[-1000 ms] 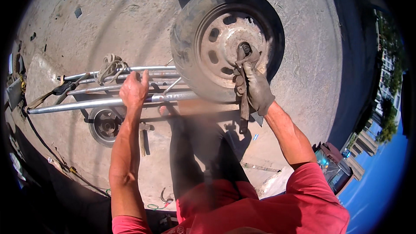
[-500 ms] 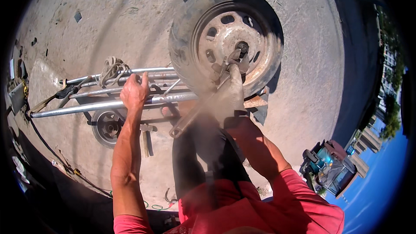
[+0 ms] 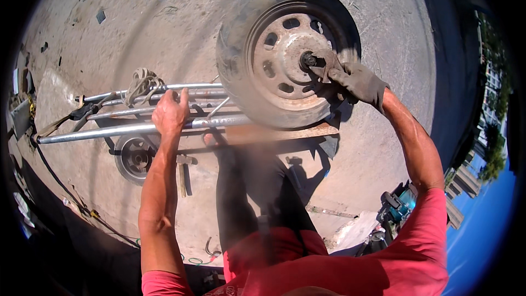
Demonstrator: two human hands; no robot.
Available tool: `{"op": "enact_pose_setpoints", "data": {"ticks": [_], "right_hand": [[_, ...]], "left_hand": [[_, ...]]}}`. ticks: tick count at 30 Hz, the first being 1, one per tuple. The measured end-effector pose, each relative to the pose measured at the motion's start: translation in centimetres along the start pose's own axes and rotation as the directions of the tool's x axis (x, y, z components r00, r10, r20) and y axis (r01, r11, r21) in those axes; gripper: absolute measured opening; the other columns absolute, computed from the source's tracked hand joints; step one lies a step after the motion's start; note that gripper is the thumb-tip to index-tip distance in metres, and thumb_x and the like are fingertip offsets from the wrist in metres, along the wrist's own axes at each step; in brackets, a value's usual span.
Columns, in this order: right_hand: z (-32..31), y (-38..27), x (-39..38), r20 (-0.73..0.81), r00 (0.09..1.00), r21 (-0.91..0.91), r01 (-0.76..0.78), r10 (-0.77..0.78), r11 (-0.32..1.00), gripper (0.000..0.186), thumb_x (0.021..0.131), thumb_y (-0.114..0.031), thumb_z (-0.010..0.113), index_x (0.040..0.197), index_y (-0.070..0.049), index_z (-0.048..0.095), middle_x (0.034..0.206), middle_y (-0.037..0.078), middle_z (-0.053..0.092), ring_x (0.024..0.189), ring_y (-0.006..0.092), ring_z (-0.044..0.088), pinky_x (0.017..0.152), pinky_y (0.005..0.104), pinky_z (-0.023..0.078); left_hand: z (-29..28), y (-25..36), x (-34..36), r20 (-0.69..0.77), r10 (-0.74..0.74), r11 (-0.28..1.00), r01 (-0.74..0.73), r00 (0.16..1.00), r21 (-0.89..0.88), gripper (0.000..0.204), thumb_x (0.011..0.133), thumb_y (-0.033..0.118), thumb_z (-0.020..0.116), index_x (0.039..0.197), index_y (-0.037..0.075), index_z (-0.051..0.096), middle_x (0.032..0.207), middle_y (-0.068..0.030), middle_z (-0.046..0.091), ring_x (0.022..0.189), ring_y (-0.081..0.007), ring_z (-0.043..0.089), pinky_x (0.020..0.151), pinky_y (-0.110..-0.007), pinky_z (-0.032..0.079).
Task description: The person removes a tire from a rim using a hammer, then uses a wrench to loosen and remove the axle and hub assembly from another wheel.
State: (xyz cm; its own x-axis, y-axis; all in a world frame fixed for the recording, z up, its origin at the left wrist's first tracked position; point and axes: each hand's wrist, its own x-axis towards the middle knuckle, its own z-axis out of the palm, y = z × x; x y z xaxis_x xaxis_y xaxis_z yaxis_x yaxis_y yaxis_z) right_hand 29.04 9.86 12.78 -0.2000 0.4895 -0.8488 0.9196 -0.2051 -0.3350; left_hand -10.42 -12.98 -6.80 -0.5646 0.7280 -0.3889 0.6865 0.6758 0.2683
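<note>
The dusty steel car wheel with worn tyre (image 3: 276,55) stands on the concrete ground (image 3: 137,27); we see our gloved right hand (image 3: 356,83) clamped on a rusty wrench (image 3: 324,61) at its hub, our bare left hand (image 3: 170,115) gripping a grey metal tube frame (image 3: 109,131).

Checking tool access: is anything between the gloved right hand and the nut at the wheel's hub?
Nothing visible. The right hand holds a wrench already seated on the hub nut of the wheel.
</note>
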Motion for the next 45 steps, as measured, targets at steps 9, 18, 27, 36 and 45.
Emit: {"op": "enact_pose_setpoints", "data": {"ticks": [9,18,27,36,45], "right_hand": [[-0.5,-0.1,1.0,0.068,0.996,-0.069,-0.058,0.063,0.996,0.049,0.106,-0.047,0.055,0.118,-0.002,0.072,0.090,0.009,0.071,0.072,0.0170,0.066,0.069,0.0356,0.054],[17.2,-3.6,1.8,-0.140,0.977,0.982,0.117,0.163,0.147,0.055,0.110,-0.054,0.040,0.118,-0.004,0.062,0.089,0.006,0.063,0.080,0.0199,0.060,0.082,0.0395,0.054],[17.7,-13.0,3.2,-0.114,0.984,0.650,0.179,0.138,-0.739,0.046,0.105,-0.055,0.047,0.108,-0.011,0.058,0.096,0.007,0.058,0.087,0.0242,0.056,0.083,0.0447,0.049],[13.0,0.4,-1.8,-0.017,0.999,0.783,-0.016,0.046,0.622,0.053,0.108,-0.049,0.048,0.128,-0.002,0.063,0.089,0.007,0.065,0.072,0.0142,0.061,0.063,0.0299,0.051],[-0.7,0.3,0.0,-0.077,0.993,-0.134,0.083,-0.094,0.988,0.046,0.105,-0.046,0.059,0.106,-0.002,0.071,0.075,0.001,0.062,0.064,0.0095,0.058,0.060,0.0296,0.050]], "left_hand": [[-0.3,0.4,0.0,0.031,-0.008,1.000,0.007,0.999,0.024,0.051,0.095,0.055,0.063,0.098,0.005,0.073,0.099,-0.0206,0.075,0.094,-0.0433,0.071,0.083,-0.052,0.054],[-0.5,0.6,0.1,0.060,-0.012,1.000,0.010,0.998,0.025,0.050,0.095,0.054,0.063,0.104,0.006,0.073,0.106,-0.0205,0.075,0.098,-0.0427,0.071,0.086,-0.052,0.053],[-0.4,0.5,0.0,0.074,-0.047,0.998,0.043,0.996,0.053,0.049,0.096,0.054,0.061,0.104,0.007,0.072,0.106,-0.0189,0.075,0.098,-0.0418,0.070,0.085,-0.051,0.053],[-0.1,0.2,0.0,0.042,-0.013,0.999,0.011,0.999,0.040,0.052,0.095,0.056,0.062,0.101,0.005,0.072,0.102,-0.0212,0.075,0.095,-0.0439,0.070,0.083,-0.053,0.052],[-0.2,0.4,0.2,0.055,-0.011,1.000,0.010,0.998,0.029,0.051,0.095,0.056,0.062,0.098,0.006,0.072,0.099,-0.0201,0.075,0.093,-0.0425,0.071,0.082,-0.052,0.052]]}}
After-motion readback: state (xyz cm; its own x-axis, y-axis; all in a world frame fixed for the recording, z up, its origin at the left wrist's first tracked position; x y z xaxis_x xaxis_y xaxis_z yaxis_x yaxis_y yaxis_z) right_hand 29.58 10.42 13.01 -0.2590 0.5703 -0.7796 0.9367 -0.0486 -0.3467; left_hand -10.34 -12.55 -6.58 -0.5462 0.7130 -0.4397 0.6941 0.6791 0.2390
